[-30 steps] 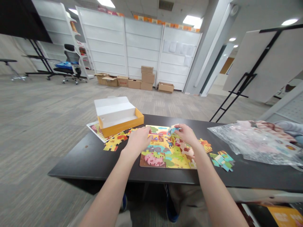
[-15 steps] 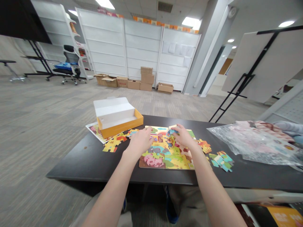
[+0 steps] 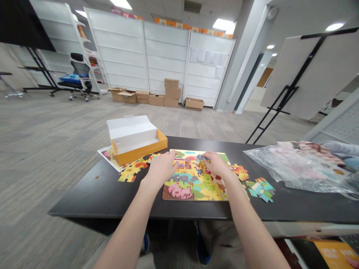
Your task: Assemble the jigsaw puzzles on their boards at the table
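A colourful animal jigsaw puzzle (image 3: 182,190), largely joined up, lies flat on the dark table in front of me. My left hand (image 3: 162,166) rests at its upper left edge, thumb and fingers apart. At the upper middle, the fingers of my right hand (image 3: 217,164) are bent down onto a puzzle piece (image 3: 199,157) with blue on it, partly covered by them. Loose yellow and orange pieces (image 3: 130,172) lie to the left. On the right are an orange piece (image 3: 240,172) and a cluster of teal and green pieces (image 3: 262,189).
An open yellow box (image 3: 140,152) with a white inside stands at the back left, partly over a printed picture sheet (image 3: 108,155). Clear plastic packaging (image 3: 297,168) and folded cloth (image 3: 316,149) cover the table's right end. Beyond are cardboard boxes (image 3: 171,93) and an easel board (image 3: 305,78).
The piece under my right hand stuck up past the puzzle's top edge before and now lies level with it. My right fingers have come down slightly. The view has shifted a little.
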### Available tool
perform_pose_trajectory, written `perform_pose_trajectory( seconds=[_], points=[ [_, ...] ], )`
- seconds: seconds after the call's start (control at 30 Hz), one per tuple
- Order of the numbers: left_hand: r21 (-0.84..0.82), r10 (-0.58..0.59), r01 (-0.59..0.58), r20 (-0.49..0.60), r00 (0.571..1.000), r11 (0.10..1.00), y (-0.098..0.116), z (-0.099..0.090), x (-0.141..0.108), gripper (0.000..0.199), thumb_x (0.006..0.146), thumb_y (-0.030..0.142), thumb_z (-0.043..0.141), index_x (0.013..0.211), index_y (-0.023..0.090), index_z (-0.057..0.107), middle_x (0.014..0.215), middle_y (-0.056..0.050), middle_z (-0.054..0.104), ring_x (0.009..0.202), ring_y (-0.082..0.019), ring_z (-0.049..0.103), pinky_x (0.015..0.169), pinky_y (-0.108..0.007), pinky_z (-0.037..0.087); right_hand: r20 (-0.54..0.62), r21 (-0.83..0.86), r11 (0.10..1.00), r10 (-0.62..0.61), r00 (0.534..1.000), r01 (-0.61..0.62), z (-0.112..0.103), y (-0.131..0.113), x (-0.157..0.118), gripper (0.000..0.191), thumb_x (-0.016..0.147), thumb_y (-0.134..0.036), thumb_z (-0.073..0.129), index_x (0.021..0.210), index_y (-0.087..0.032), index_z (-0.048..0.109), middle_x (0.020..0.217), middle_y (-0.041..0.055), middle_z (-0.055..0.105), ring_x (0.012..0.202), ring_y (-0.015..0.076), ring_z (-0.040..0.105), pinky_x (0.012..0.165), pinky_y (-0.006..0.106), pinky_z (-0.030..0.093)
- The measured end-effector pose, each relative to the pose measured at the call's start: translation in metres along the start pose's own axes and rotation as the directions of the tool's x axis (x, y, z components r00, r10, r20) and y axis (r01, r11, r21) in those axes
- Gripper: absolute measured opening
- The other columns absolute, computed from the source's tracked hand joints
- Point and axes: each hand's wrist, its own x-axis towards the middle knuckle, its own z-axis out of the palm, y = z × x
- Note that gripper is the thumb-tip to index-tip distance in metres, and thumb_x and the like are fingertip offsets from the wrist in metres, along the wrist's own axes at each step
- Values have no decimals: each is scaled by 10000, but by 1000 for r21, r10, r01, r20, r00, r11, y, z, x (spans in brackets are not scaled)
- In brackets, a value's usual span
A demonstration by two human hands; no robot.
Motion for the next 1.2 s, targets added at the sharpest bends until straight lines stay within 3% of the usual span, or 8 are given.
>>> perform_pose_trajectory(
  seconds=[0.2,0.33,0.43,0.57,0.67,0.77,0.9,1.2],
  points=[
    [14,-4,4,34,999,1000,-3,0,-1,326,968,365,502,1228,194,599,1159,-120,721,1084,-292,682,867,-381,529,-8,47,999,-23,1000,23,-2,-1,-3,282,922,-209,586,1165,-165,723,1216,141,703,1143,265,648,1051,390,453],
    [7,-14,13,44,999,1000,-5,-3,1,338,953,374,515,1225,199,612,1182,-121,720,1097,-304,678,849,-387,537,-158,98,995,7,987,9,-23,9,-15,358,907,-274,598,1244,-183,678,1284,137,662,1193,268,622,1062,408,453],
    [16,-7,7,39,999,1000,-3,-4,3,328,947,380,519,1203,207,630,1161,-115,729,1077,-310,687,836,-391,540,-257,81,991,122,959,-104,-47,29,-35,350,903,-310,585,1206,-173,696,1244,144,685,1174,278,632,1050,420,457],
    [20,8,-9,26,1000,1000,4,-5,5,320,949,385,508,1174,205,649,1132,-116,740,1047,-313,700,840,-399,538,-103,3,905,424,900,-426,-73,61,-71,365,901,-369,589,1162,-149,715,1174,154,732,1051,291,691,927,388,512],
    [-3,32,-31,26,999,999,11,-6,5,318,946,378,512,1174,212,657,1142,-112,742,1064,-306,696,858,-393,532,-3,-35,833,553,833,-552,-79,79,-92,403,882,-433,615,1135,-139,721,1134,151,749,1004,295,711,846,363,527],
    [-16,41,-40,23,999,999,16,-7,5,318,940,372,517,1179,222,665,1145,-104,744,1077,-304,692,865,-392,529,31,-38,804,595,803,-594,-78,90,-102,446,806,-447,702,1131,-141,718,1054,129,769,916,271,730,759,328,527],
    [6,36,-37,26,999,999,18,-6,8,310,934,367,521,1166,228,673,1137,-97,749,1068,-308,696,856,-390,529,32,-48,811,585,810,-583,-72,99,-104,482,666,-422,820,1067,-168,736,968,95,785,832,254,737,670,302,510],
    [-30,59,-58,63,996,998,29,-3,14,327,936,411,532,1173,232,668,1180,-101,737,1078,-297,690,870,-366,519,14,-72,819,572,820,-570,-68,98,-101,465,609,-447,843,991,-196,754,941,94,787,768,249,738,575,287,482]
  ],
)
